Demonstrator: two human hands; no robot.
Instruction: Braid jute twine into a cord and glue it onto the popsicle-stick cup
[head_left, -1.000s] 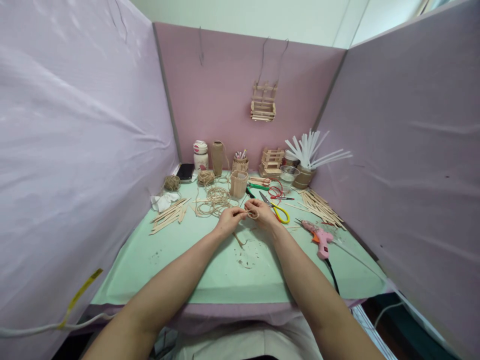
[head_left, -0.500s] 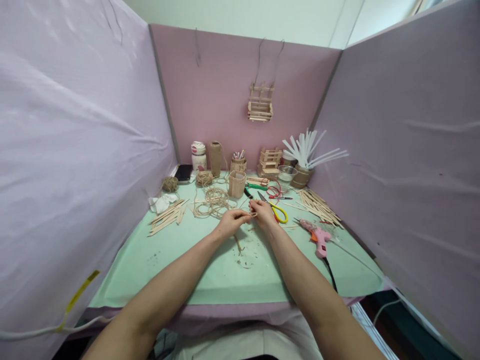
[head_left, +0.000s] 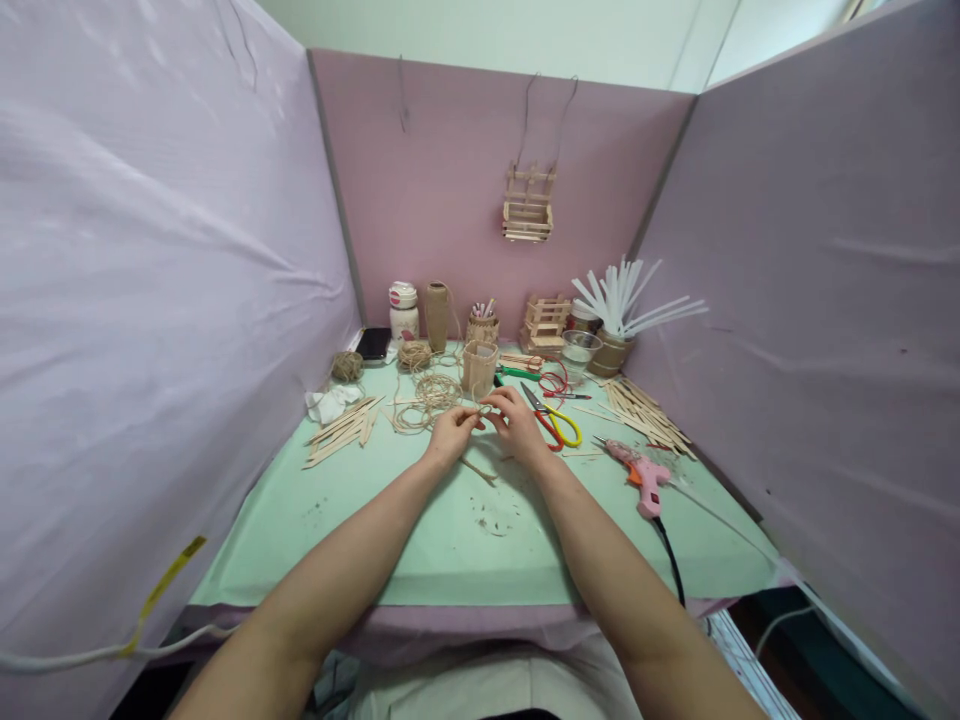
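My left hand (head_left: 451, 436) and my right hand (head_left: 516, 425) meet over the middle of the table, fingertips almost touching. Both pinch a piece of jute twine (head_left: 478, 471), whose frayed end trails below the fingers toward me. The part between the fingertips is small and partly hidden. Just behind my hands lies a loose coil of twine (head_left: 429, 400), and a cup covered with wooden sticks (head_left: 480, 368) stands beyond. Scissors (head_left: 555, 420) with red and yellow handles lie open to the right of my right hand.
A pink glue gun (head_left: 643, 476) lies at right, its black cord running off the front edge. Wooden sticks (head_left: 341, 432) are spread at left, more sticks (head_left: 649, 415) at right. Along the back stand a twine-wrapped bottle (head_left: 436, 316), a clear bowl (head_left: 581, 348) and white glue sticks (head_left: 619, 300).
My hands have shifted slightly left, and my right fingers have spread around the twine. The trailing twine end has swung right and lies more slantwise. The whole view has turned a little.
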